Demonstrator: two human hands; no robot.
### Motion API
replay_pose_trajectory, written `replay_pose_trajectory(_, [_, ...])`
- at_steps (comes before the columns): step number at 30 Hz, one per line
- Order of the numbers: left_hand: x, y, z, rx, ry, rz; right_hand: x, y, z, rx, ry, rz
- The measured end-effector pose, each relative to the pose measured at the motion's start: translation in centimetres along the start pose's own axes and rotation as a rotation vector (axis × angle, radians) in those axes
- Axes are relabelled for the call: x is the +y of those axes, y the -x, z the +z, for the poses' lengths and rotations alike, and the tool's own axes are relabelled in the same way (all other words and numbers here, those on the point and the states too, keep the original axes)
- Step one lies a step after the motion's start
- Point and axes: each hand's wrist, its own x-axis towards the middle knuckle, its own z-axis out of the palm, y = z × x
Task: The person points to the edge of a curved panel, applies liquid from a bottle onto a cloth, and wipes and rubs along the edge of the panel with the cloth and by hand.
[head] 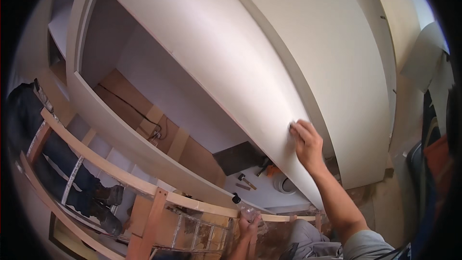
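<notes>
My right hand [306, 141] is up against the face of a long white panel [231, 79], its fingers pinched around a small dark item [291, 126] that is mostly hidden and too blurred to name. Lower down, my left hand [249, 224] grips a clear plastic bottle [247, 211] with a black cap [236, 198], close to a wooden rail. Behind the bottle, on a white surface inside the opening beside the panel, lie a hammer [247, 181] and a dark flat sheet [239, 158].
A curved-looking wooden rail [108, 169] with metal rungs runs along the lower left. Another person's legs and boots [106, 202] are beyond it. A roll of white tape [285, 185] and an orange tool [273, 170] lie near the hammer. A cable [133, 106] crosses the brown board.
</notes>
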Motion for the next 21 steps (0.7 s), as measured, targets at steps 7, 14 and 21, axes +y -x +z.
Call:
replay_pose_trajectory(7, [-2.2, -0.5, -0.6, -0.013, 0.014, 0.035, -1.8, -1.5, 1.7, 0.126, 0.046, -0.208])
replay_pose_trajectory(14, [-2.1, -0.4, -0.6, -0.049, 0.028, 0.076, -7.5, -11.3, 4.3, 0.214, 0.018, -0.478])
replay_pose_trajectory(21, [-0.7, -0.6, 0.0, 0.018, 0.164, 0.067, -6.4, -8.0, 3.9, 0.179, 0.093, -0.483])
